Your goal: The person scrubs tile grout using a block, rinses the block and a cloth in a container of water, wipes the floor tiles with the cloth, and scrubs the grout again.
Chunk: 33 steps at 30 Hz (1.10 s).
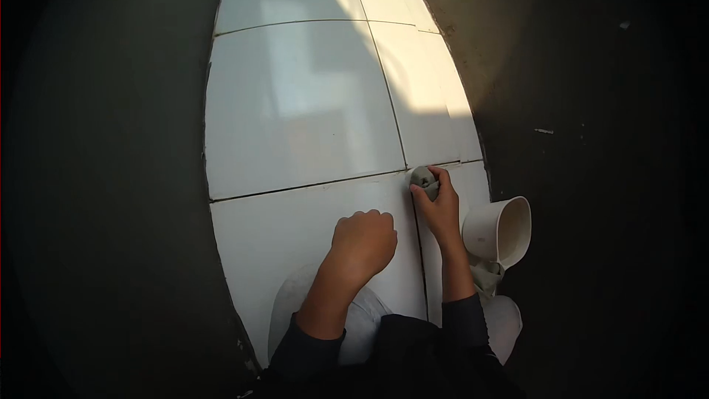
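Observation:
White tiles (303, 103) with dark joints between them lie below me. My right hand (441, 207) grips a crumpled grey cloth (423, 177) at the crossing of two joints, thumb on one side and fingers on the other. To the left, my left hand (365, 240) is closed in a fist above the tile in front of me, its knuckles pointing away from me. Whether anything is inside that fist is hidden.
A white container (484, 229) lies tilted right of my right forearm, its opening facing right. Another greyish cloth (487, 277) is just below it. Dark grey floor (111, 177) borders the tiles on both sides. Sunlight crosses the far right tiles.

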Motion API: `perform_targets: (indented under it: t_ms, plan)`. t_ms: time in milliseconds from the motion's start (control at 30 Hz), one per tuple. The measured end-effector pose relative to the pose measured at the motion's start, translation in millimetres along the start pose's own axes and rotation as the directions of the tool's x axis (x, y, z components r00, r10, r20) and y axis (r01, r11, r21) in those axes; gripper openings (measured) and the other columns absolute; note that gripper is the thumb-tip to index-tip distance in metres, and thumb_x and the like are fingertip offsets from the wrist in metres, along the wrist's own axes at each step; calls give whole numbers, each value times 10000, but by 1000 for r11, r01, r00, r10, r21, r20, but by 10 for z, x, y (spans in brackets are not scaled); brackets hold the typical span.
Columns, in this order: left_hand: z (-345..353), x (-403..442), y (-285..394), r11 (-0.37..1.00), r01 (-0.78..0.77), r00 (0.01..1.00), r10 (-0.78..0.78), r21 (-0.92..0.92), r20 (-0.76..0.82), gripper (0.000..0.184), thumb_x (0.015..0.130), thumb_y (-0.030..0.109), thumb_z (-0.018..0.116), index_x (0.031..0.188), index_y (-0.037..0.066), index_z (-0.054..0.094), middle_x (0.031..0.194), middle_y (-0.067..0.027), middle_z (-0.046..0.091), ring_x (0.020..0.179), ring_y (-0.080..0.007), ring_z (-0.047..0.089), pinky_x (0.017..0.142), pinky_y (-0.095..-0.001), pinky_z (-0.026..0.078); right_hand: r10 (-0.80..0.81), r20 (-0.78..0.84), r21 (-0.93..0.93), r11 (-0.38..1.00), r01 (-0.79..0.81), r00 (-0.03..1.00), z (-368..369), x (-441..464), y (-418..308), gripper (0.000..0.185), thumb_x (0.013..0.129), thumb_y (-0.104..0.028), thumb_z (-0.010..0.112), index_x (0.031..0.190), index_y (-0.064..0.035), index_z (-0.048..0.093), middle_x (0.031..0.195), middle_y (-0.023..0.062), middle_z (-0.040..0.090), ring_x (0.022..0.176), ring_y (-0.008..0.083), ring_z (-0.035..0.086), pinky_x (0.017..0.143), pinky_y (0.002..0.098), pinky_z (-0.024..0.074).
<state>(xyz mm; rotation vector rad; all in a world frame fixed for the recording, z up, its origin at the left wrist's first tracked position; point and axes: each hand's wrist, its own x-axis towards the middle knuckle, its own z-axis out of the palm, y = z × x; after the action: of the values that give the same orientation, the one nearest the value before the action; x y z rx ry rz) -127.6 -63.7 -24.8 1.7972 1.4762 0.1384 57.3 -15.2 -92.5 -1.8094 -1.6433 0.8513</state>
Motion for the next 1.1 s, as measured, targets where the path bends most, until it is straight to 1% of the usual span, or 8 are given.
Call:
perform_targets:
  t_ms: [167, 267, 400, 467, 667, 800, 867, 1100]
  plan:
    - [217, 62, 169, 993, -97, 991, 90, 71, 97, 242, 910, 240, 525, 863, 32, 640, 836, -125, 655, 822, -285, 653, 707, -415, 521, -278, 20, -204, 939, 277, 960, 255, -13, 125, 471, 808, -178, 702, 1200, 5, 517, 1127, 184, 597, 1003, 349, 591, 867, 394, 478]
    - [270, 88, 244, 984, -178, 973, 171, 32, 152, 218, 899, 234, 544, 864, 44, 646, 809, -110, 656, 786, -266, 654, 670, -400, 517, -226, -12, -315, 926, 211, 974, 148, 117, 146, 464, 799, -165, 703, 1193, 1, 522, 1090, 188, 615, 980, 324, 618, 858, 378, 489]
    - [340, 145, 314, 966, -258, 963, 260, 35, -73, 199, 889, 232, 572, 843, 53, 646, 776, -89, 651, 732, -241, 649, 623, -375, 513, -229, -87, -337, 923, 188, 970, 286, 150, 134, 465, 790, -160, 706, 1193, -5, 533, 1025, 157, 601, 945, 339, 588, 836, 406, 492]
    - [355, 173, 344, 961, -273, 946, 278, 52, -168, 195, 888, 232, 578, 840, 56, 645, 761, -82, 648, 714, -235, 648, 610, -365, 512, -418, 88, -320, 848, 423, 904, 436, 43, 37, 446, 795, -154, 698, 1188, -14, 540, 1037, 148, 602, 946, 342, 585, 830, 415, 493]
    - [422, 230, 334, 925, -376, 906, 378, 47, -192, 194, 884, 228, 586, 819, 53, 637, 702, -74, 631, 680, -234, 645, 575, -356, 509, -208, -11, -317, 928, 194, 978, 164, 249, 110, 473, 805, -175, 701, 1222, -35, 527, 1038, 132, 605, 942, 293, 600, 822, 371, 494]
    - [429, 298, 396, 925, -379, 908, 366, -31, -203, 213, 884, 228, 582, 778, 49, 629, 689, -77, 627, 673, -245, 644, 581, -362, 513, 33, -1, 300, 954, -31, 999, -43, 242, 285, 458, 872, -196, 669, 1284, -114, 488, 996, 77, 598, 913, 156, 582, 794, 309, 499]
    - [429, 380, 421, 925, -377, 911, 362, -44, -196, 217, 881, 225, 580, 769, 44, 625, 684, -86, 627, 668, -251, 643, 584, -361, 514, 116, 221, 651, 722, -235, 968, -115, 242, 324, 446, 888, -191, 655, 1295, -143, 480, 1015, 73, 602, 907, 157, 601, 782, 302, 513]
    - [263, 759, 397, 785, -284, 927, 371, -550, 50, 275, 826, 224, 531, 689, -9, 581, 610, -132, 588, 559, -254, 577, 551, -383, 453, 234, 324, 779, 484, -399, 917, -216, 170, 284, 438, 888, -183, 660, 1287, -128, 489, 1071, 86, 615, 915, 196, 625, 766, 326, 532]
